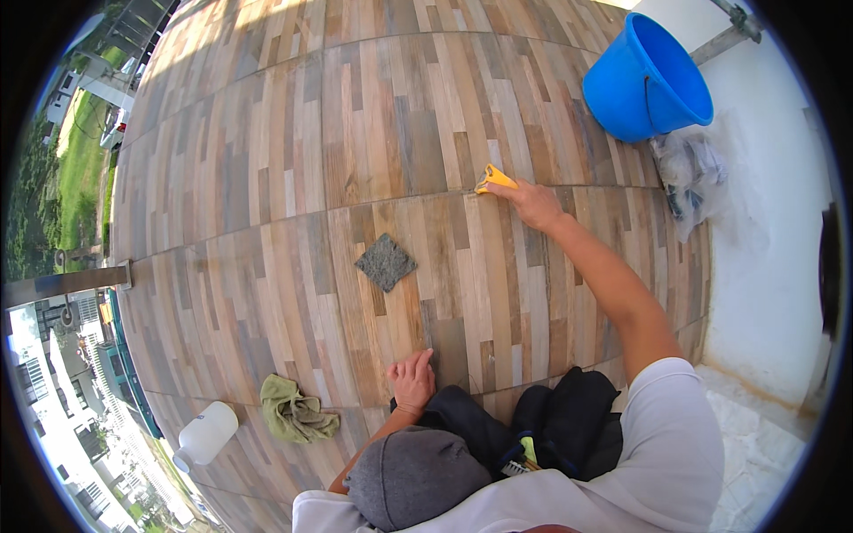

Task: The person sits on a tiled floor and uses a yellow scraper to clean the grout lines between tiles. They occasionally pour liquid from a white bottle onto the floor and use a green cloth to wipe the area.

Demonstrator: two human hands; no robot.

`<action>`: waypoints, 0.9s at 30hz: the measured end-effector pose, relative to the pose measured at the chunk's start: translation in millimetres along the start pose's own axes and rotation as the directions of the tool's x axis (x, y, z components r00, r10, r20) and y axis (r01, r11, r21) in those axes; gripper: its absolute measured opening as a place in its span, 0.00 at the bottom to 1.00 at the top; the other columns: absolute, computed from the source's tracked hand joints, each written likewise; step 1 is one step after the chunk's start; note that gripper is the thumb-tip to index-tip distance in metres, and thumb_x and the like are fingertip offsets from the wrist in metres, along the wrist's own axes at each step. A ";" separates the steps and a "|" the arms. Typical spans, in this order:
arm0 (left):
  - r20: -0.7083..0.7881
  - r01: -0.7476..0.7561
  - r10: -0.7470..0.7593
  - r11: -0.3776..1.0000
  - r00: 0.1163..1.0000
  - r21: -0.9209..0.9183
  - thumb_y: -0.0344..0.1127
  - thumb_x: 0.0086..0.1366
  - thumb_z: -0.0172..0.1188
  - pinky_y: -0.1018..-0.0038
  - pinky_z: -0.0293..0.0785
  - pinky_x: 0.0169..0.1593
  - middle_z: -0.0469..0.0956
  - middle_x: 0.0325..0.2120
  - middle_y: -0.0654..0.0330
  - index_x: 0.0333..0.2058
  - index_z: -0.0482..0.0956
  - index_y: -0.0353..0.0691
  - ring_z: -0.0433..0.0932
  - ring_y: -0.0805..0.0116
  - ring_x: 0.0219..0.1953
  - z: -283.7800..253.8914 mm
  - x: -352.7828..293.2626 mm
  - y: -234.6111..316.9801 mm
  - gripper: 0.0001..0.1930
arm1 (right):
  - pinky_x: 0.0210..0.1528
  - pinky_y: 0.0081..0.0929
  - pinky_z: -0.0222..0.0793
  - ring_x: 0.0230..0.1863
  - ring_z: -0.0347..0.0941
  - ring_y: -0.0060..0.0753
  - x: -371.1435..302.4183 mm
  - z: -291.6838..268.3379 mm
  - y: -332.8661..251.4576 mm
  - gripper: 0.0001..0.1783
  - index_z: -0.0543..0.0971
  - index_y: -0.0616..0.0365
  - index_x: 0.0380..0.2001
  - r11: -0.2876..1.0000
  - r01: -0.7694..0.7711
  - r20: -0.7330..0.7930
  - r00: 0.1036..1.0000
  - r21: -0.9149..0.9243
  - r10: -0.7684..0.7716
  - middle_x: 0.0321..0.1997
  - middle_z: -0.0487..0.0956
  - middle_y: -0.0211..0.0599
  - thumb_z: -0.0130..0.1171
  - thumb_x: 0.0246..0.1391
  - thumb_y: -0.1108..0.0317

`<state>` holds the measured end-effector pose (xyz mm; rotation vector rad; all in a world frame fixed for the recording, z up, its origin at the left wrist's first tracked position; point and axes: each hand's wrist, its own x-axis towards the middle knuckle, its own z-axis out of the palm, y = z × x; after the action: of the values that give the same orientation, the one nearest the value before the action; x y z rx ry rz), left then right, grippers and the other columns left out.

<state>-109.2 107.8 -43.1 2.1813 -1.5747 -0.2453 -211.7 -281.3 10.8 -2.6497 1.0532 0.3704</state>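
In my right hand (pixel 536 206), stretched out ahead, the fingers close round a small yellow scraper (pixel 498 178). Its edge is on a joint line of the wood-look tiled floor (pixel 267 169). My left hand (pixel 413 380) lies near my knees with its fingers extended on the tiles, holding nothing. Between the two hands, slightly to the left, a dark grey scouring pad (pixel 386 262) rests flat, turned like a diamond. Neither hand touches it.
A blue bucket (pixel 626 84) stands at the far right beside crumpled clear plastic bags (pixel 689 173). A white wall (pixel 755 240) bounds the right side. At the near left are a green cloth (pixel 296 410) and a white plastic bottle (pixel 209 433). A metal rail (pixel 71 284) meets the floor's left edge.
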 end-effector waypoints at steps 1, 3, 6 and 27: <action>-0.009 -0.005 0.005 1.000 1.000 -0.007 0.30 0.49 0.55 0.68 0.53 0.48 0.70 0.39 0.65 0.46 0.70 0.49 0.67 0.68 0.39 1.4 -0.6 -0.3 0.22 | 0.33 0.34 0.70 0.33 0.73 0.39 3.4 -0.2 -6.8 0.29 0.65 0.22 0.51 1.000 -0.003 -0.007 1.000 0.010 0.003 0.33 0.70 0.38 0.41 0.51 0.74; -0.027 -0.015 0.014 1.000 1.000 -0.022 0.30 0.49 0.55 0.68 0.53 0.48 0.70 0.39 0.65 0.46 0.70 0.49 0.67 0.68 0.38 4.8 -2.3 -2.8 0.22 | 0.33 0.34 0.70 0.33 0.73 0.40 6.4 2.4 -11.6 0.30 0.65 0.21 0.51 1.000 0.022 -0.037 0.999 0.007 -0.022 0.32 0.70 0.38 0.41 0.51 0.75; -0.001 -0.005 0.005 1.000 1.000 -0.023 0.30 0.49 0.55 0.67 0.53 0.48 0.70 0.39 0.66 0.46 0.70 0.49 0.67 0.68 0.39 2.0 1.4 -0.2 0.22 | 0.32 0.34 0.70 0.32 0.73 0.39 12.2 4.3 -4.8 0.30 0.66 0.21 0.50 0.998 0.059 -0.071 0.996 -0.012 -0.059 0.32 0.70 0.37 0.41 0.50 0.75; -0.018 -0.011 0.010 0.999 1.000 -0.042 0.29 0.48 0.55 0.67 0.53 0.48 0.70 0.39 0.66 0.46 0.70 0.49 0.66 0.68 0.39 1.4 -0.2 -1.7 0.22 | 0.37 0.34 0.70 0.36 0.72 0.41 25.0 -1.4 -18.6 0.29 0.66 0.21 0.50 0.996 0.084 -0.017 0.996 -0.029 -0.084 0.35 0.70 0.37 0.41 0.51 0.75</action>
<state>-108.4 108.0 -45.1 2.1371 -1.5570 -0.2531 -180.9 -284.4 6.6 -2.7175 0.9449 0.3465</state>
